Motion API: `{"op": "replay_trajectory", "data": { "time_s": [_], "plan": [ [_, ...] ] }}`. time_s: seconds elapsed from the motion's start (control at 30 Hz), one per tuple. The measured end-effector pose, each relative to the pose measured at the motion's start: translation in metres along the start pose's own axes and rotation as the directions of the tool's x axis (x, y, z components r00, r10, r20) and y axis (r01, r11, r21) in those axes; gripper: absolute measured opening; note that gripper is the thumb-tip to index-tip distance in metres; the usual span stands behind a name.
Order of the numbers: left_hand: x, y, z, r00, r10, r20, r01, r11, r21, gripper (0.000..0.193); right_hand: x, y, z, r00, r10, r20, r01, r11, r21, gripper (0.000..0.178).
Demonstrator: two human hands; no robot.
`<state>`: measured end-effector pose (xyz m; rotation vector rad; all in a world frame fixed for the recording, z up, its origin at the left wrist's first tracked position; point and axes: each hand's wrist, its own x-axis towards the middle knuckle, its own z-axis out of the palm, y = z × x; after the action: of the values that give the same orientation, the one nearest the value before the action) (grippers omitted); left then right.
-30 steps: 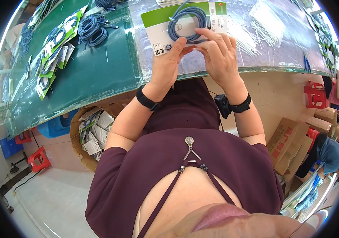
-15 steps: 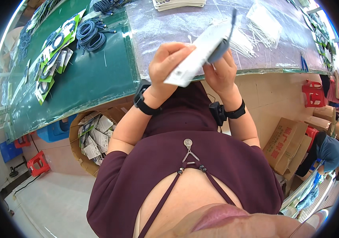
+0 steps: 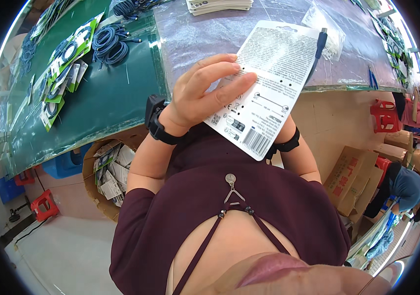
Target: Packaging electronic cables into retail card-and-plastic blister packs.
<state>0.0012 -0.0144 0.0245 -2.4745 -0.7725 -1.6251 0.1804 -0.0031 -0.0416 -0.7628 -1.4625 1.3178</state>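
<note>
My left hand holds a white packaging card with its printed back turned up toward me, fingers spread across its left side. A blue cable end with a plug sticks out past the card's far right edge. My right hand is hidden under the card; only its wrist with a black band shows, so its grip cannot be seen. The card hangs over the near edge of the worktable.
Coiled blue cables and green-and-white packed cards lie on the green mat at left. A stack of cards sits at the far edge. A cardboard box of packs stands below. Another person crouches by cartons at right.
The card showed its front with the coiled blue cable a second ago; it has been flipped over and now shows its printed back, closer to me.
</note>
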Motion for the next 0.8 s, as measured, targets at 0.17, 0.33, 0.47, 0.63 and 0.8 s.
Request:
{"op": "replay_trajectory", "data": {
  "time_s": [0.17, 0.33, 0.47, 0.63, 0.8],
  "plan": [
    [0.004, 0.002, -0.005, 0.997, 0.052, 0.049, -0.052, 0.999, 0.002, 0.039, 0.006, -0.013, 0.005, 0.98, -0.171, 0.1, 0.121, 0.915, 0.386, 0.048],
    [0.007, 0.002, -0.008, 0.998, 0.051, 0.048, -0.051, 0.999, 0.0, 0.04, 0.005, -0.024, 0.002, 0.968, -0.169, 0.183, 0.122, 0.962, 0.243, 0.05],
    [0.009, 0.002, -0.01, 0.997, 0.057, 0.042, -0.057, 0.998, 0.001, 0.041, -0.006, -0.02, -0.005, 0.967, -0.001, 0.254, -0.083, 0.945, 0.317, 0.05],
    [0.011, 0.001, -0.012, 0.997, 0.057, 0.049, -0.056, 0.998, -0.006, 0.041, -0.001, -0.019, -0.01, 0.925, -0.225, 0.306, 0.26, 0.962, -0.079, 0.049],
    [0.012, 0.0, -0.013, 0.997, 0.059, 0.046, -0.059, 0.998, -0.01, 0.041, 0.003, -0.025, -0.009, 0.921, -0.223, 0.319, 0.284, 0.946, -0.159, 0.049]
  ]
}}
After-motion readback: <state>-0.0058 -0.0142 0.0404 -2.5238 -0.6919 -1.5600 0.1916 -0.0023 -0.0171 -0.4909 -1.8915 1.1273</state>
